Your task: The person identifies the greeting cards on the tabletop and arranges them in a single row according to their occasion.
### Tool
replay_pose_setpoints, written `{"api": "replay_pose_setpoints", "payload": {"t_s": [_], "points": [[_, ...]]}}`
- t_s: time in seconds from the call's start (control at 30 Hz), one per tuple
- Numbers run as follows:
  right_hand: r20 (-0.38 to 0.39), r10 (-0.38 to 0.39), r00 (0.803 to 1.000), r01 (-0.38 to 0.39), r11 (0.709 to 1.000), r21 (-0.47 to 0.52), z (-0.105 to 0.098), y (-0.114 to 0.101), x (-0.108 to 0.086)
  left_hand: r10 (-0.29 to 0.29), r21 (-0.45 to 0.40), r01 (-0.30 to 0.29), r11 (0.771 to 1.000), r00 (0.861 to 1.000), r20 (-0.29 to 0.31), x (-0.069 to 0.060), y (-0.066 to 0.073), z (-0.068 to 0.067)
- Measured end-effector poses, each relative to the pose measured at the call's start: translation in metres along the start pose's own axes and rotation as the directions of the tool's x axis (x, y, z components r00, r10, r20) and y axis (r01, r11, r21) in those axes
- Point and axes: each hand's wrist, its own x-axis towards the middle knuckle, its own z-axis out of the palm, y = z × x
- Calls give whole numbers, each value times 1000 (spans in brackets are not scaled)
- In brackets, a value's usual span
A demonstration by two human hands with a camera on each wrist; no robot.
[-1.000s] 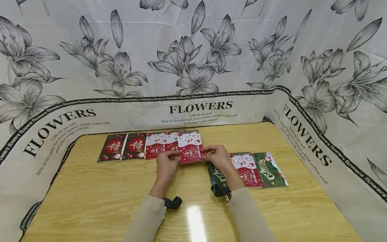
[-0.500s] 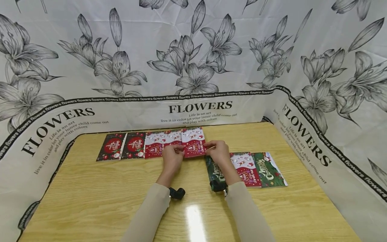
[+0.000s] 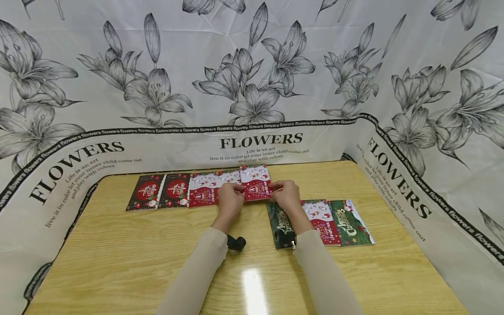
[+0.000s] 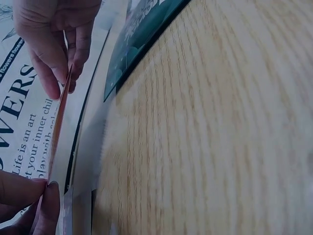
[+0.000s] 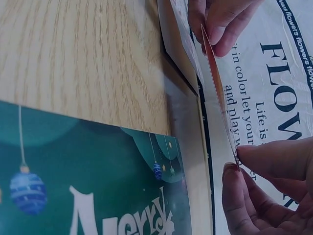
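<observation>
Both hands hold a red-and-white Christmas booklet (image 3: 256, 180) by its lower side edges, at the right end of the back row in the head view. My left hand (image 3: 230, 202) pinches its left edge; my right hand (image 3: 286, 197) pinches the right edge. Seen almost edge-on in the left wrist view, the booklet (image 4: 59, 128) spans both hands. The right wrist view also has the booklet (image 5: 219, 90) edge-on, with thumb and fingertips of the right hand (image 5: 274, 183) on its near end. Whether its far edge touches the table cannot be told.
Two black Christmas booklets (image 3: 174, 191) and red-and-white ones (image 3: 204, 189) lie in the back row, left of the hands. Under and beside the right forearm lie a green booklet (image 3: 277, 225), a red-and-white one (image 3: 320, 221) and another green one (image 3: 351, 222). A flower-printed cloth (image 3: 261, 151) stands behind the table.
Both hands have moved the held booklet to the right and slightly back along the row. More of the red-and-white booklet to its left now shows.
</observation>
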Motion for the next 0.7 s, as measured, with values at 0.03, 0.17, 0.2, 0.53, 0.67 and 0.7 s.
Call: {"api": "replay_pose_setpoints", "payload": {"t_s": [0.03, 0.17, 0.2, 0.53, 0.67, 0.7], "points": [[-1, 0, 1000, 0, 1000, -4, 0, 0, 1, 8, 12, -8, 1000, 1000, -5, 1, 0, 1], [-10, 13, 1000, -13, 999, -31, 1, 0, 4, 8, 52, -8, 999, 1000, -9, 5, -1, 4], [-14, 14, 1000, -15, 999, -38, 2, 1, 5, 4, 53, -3, 999, 1000, -7, 6, -1, 4], [-32, 17, 999, -19, 997, -76, 7, 2, 12, -25, 77, 24, 997, 1000, 10, 8, -2, 7], [-22, 27, 999, -29, 997, -74, 9, 3, 13, -5, 76, 4, 997, 1000, 12, 11, -11, 11], [-19, 30, 999, -31, 997, -75, 9, 3, 13, -3, 78, 2, 997, 1000, 13, 11, -12, 11]]}}
